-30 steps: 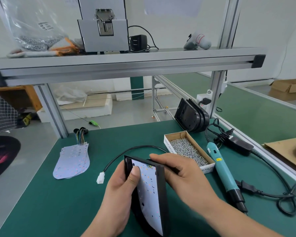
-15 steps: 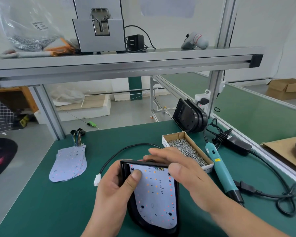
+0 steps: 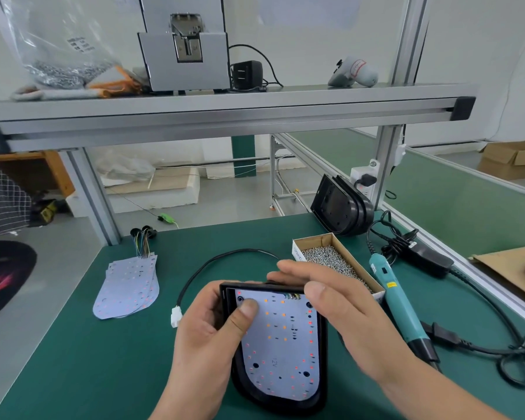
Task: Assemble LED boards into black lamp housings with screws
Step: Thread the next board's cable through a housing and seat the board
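White walls, grey floor, aluminium-framed green bench, shelf overhead, cardboard box far right

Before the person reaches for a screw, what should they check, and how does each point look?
1. LED board lies inside the black housing: ok, it sits within the rim.
2. Board held down: ok, the left hand grips the housing and its thumb presses the board.
3. Right hand free: ok, its fingers are relaxed and hold nothing.
4. Screws near: ok, the open screw box is just beyond the right hand.
5. Electric screwdriver near: ok, it lies on the table right of the box.
6. Board holes aligned with the housing's screw points: cannot tell.
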